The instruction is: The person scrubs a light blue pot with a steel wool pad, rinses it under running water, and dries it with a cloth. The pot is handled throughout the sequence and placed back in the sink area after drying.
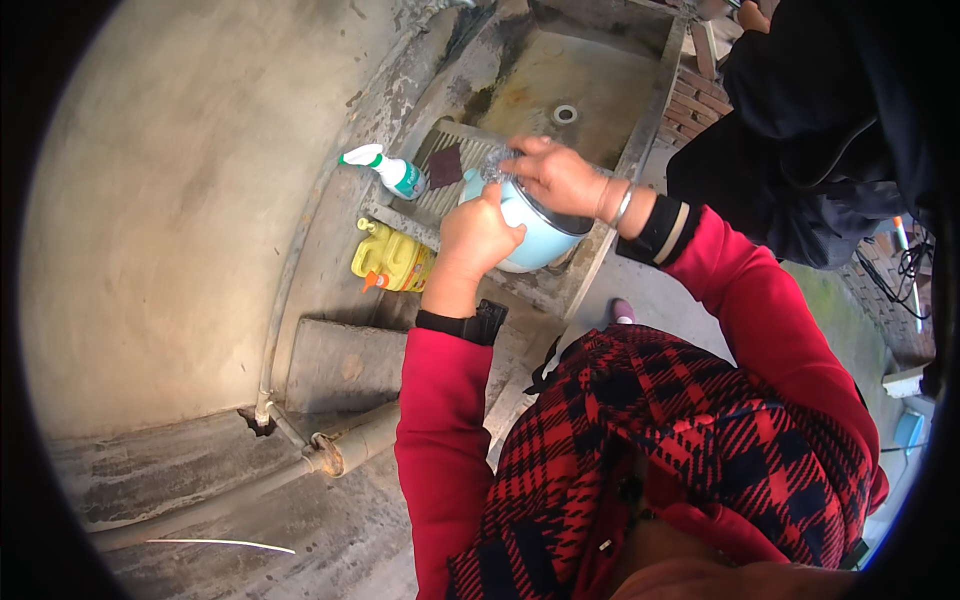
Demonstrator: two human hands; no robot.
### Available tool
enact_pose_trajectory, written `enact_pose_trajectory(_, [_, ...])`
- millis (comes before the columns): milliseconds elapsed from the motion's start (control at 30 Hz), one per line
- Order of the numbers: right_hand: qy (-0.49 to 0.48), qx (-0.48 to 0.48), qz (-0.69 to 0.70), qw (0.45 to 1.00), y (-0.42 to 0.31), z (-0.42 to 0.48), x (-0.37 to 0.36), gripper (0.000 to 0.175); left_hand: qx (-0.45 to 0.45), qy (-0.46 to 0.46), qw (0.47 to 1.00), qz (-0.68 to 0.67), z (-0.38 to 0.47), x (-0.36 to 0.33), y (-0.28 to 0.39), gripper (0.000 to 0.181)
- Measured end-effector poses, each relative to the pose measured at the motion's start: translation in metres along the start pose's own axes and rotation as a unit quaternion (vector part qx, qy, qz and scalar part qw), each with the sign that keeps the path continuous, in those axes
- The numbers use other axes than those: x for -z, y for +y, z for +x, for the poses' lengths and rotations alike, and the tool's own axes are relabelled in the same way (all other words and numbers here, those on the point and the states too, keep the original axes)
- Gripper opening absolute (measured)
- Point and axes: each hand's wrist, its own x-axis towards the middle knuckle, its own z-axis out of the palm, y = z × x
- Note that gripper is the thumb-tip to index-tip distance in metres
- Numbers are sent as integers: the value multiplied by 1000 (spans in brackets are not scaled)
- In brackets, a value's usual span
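A light-blue pot [540,238] with a dark interior and a metal rim sits tilted on the ribbed washboard [472,150] of a stone sink. My left hand [480,232] grips the pot's side near its handle, thumb up. In my right hand [559,176] is a silvery scouring pad [495,163], pressed at the rim by the handle. A dark scouring cloth [445,166] lies flat on the ribs, left of the pot. Beside it, a white spray bottle [401,176] with a green label leans over on its side.
Below the washboard stands a yellow plastic jug [394,257] with an orange-capped bottle. The sink basin [577,82] with its drain lies beyond. A person in dark clothes [810,135] is close on the right. Pipes [360,442] run along the wall's foot at lower left.
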Motion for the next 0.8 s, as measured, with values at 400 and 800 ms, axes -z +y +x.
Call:
enact_pose_trajectory(400, [-85, 133, 42, 987, -10, -81, 24, 46, -18, 31, 997, -66, 0, -4, -29, 78])
enact_pose_trajectory(800, [-49, 120, -67, 989, 67, -21, 15, 31, 3, 7, 999, -44, -7, -1, -21, 79])
